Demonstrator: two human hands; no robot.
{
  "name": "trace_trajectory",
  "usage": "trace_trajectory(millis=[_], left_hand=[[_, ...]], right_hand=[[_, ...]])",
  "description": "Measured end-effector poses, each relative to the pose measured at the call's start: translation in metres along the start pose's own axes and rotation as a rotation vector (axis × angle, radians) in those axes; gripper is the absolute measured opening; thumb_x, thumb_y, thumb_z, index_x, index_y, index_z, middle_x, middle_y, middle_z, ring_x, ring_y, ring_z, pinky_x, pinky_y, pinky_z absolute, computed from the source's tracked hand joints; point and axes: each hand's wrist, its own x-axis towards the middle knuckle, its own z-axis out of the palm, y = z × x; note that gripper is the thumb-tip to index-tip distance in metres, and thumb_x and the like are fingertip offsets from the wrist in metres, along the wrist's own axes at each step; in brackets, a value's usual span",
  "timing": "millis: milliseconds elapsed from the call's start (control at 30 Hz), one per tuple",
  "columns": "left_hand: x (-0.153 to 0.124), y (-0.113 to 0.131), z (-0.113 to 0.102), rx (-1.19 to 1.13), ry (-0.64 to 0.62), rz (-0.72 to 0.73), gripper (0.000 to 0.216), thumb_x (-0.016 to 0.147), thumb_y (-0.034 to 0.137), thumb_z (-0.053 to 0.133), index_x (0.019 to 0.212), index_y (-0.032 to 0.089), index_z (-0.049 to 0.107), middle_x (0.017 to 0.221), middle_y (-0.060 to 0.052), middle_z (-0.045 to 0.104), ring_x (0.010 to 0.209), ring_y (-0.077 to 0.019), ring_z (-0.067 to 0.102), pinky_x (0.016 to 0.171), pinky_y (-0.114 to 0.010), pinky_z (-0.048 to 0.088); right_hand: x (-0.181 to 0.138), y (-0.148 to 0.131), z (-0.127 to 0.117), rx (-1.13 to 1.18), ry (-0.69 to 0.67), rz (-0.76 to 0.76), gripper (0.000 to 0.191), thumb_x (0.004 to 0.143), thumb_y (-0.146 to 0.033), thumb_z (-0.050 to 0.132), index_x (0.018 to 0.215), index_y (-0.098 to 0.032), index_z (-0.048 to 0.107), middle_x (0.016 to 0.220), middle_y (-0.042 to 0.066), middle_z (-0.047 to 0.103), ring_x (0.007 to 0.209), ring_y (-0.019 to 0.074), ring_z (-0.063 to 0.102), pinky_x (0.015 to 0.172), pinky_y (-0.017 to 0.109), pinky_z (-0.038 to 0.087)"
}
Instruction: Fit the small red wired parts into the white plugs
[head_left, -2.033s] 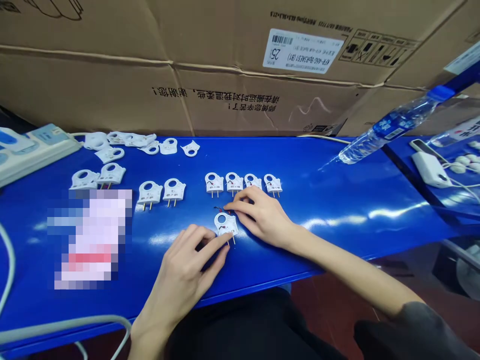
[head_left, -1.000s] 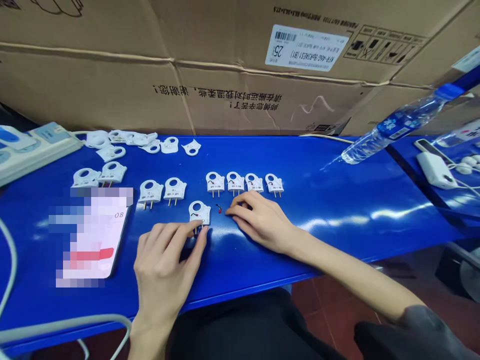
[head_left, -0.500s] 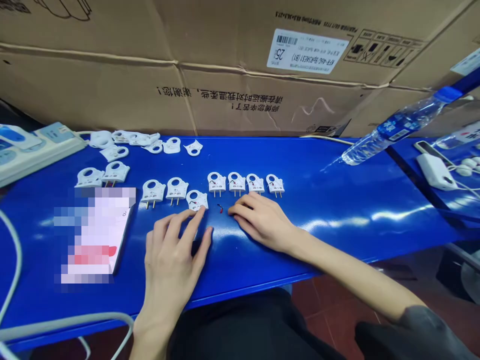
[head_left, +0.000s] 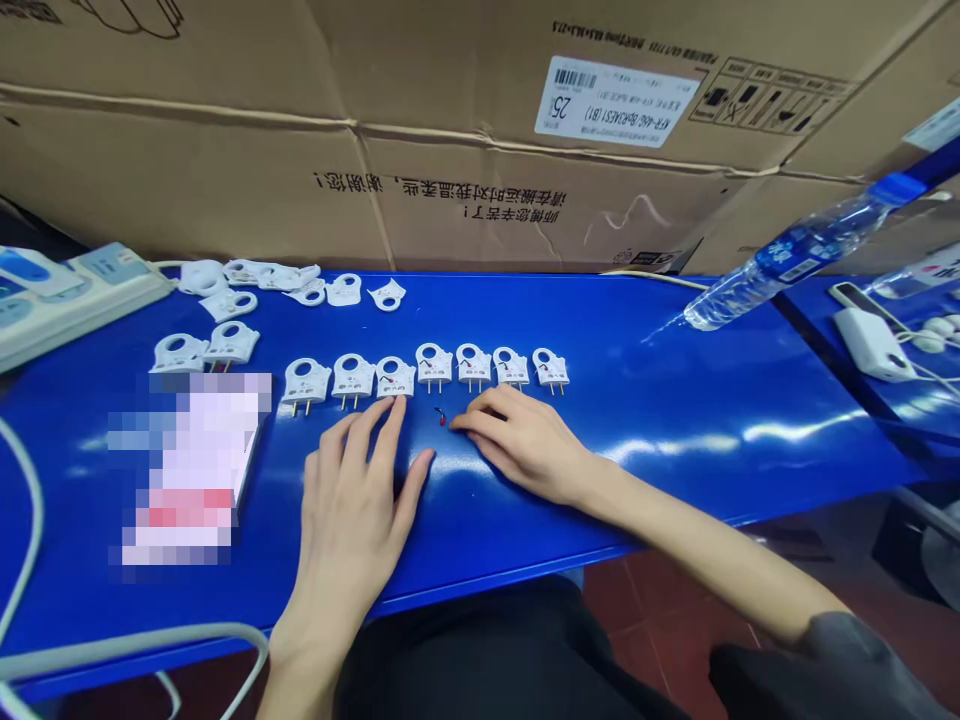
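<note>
My left hand (head_left: pixel 360 490) is open, its fingers stretched forward. Its fingertips touch the lower edge of a white ring-handled plug piece (head_left: pixel 394 378) with a small red-and-black part in it. Just right of that piece, a tiny red-and-black component (head_left: pixel 442 418) lies on the blue table. Beside this component is my right hand (head_left: pixel 529 445), fingers bent and somewhat apart, nothing visible in them; the thumb is mostly hidden. Similar plug pieces with two prongs form a row: one (head_left: pixel 306 382) at its left end, others such as this plug piece (head_left: pixel 551 368) to the right.
Loose white ring-shaped covers (head_left: pixel 343 290) lie at the back. A pixelated phone (head_left: pixel 202 460) lies left, below two more plug pieces (head_left: pixel 231 343). A power strip (head_left: pixel 97 285), water bottle (head_left: pixel 795 255), white charger (head_left: pixel 874 342) and large cardboard box (head_left: pixel 465 80) surround the blue table (head_left: pixel 660 410).
My left hand has moved the nearest plug piece up and slightly left, level with its neighbours. My right fingertips have shifted slightly left, closer to the red-and-black component.
</note>
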Motion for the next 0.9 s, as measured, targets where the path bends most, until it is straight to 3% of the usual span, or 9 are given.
trace_trajectory(millis=[367, 467, 600, 900], left_hand=[[0.002, 0.001, 0.002, -0.027, -0.028, -0.010, 0.060, 0.107, 0.048, 0.040, 0.157, 0.015, 0.042, 0.160, -0.014, 0.051, 0.136, -0.0399, 0.051, 0.098, -0.054, 0.048], [0.002, 0.000, 0.000, -0.083, 0.015, -0.020, 0.060, 0.106, 0.047, 0.044, 0.157, 0.017, 0.043, 0.162, -0.015, 0.049, 0.139, -0.0406, 0.050, 0.104, -0.057, 0.048], [0.002, -0.006, -0.004, -0.111, 0.132, -0.125, 0.058, 0.102, 0.042, 0.054, 0.155, 0.019, 0.046, 0.160, -0.017, 0.050, 0.145, -0.0429, 0.046, 0.110, -0.060, 0.044], [0.002, -0.005, -0.009, -0.064, 0.122, -0.191, 0.055, 0.103, 0.040, 0.052, 0.152, 0.017, 0.048, 0.145, -0.019, 0.063, 0.135, -0.0450, 0.052, 0.103, -0.062, 0.046]], right_hand=[[-0.001, 0.001, 0.000, 0.072, -0.045, -0.032, 0.030, 0.106, -0.012, 0.045, 0.126, -0.017, 0.066, 0.118, 0.011, 0.069, 0.107, 0.0219, 0.062, 0.090, 0.036, 0.057], [-0.001, 0.001, 0.000, 0.055, -0.036, -0.029, 0.029, 0.107, -0.015, 0.044, 0.126, -0.016, 0.067, 0.117, 0.011, 0.070, 0.105, 0.0220, 0.062, 0.090, 0.036, 0.057], [0.000, 0.002, 0.001, 0.016, -0.029, -0.009, 0.028, 0.107, -0.016, 0.048, 0.127, -0.018, 0.068, 0.114, 0.011, 0.070, 0.103, 0.0222, 0.061, 0.087, 0.036, 0.056], [0.000, 0.001, 0.000, -0.010, -0.027, -0.016, 0.028, 0.109, -0.021, 0.047, 0.125, -0.017, 0.069, 0.113, 0.009, 0.070, 0.101, 0.0215, 0.060, 0.086, 0.034, 0.054]])
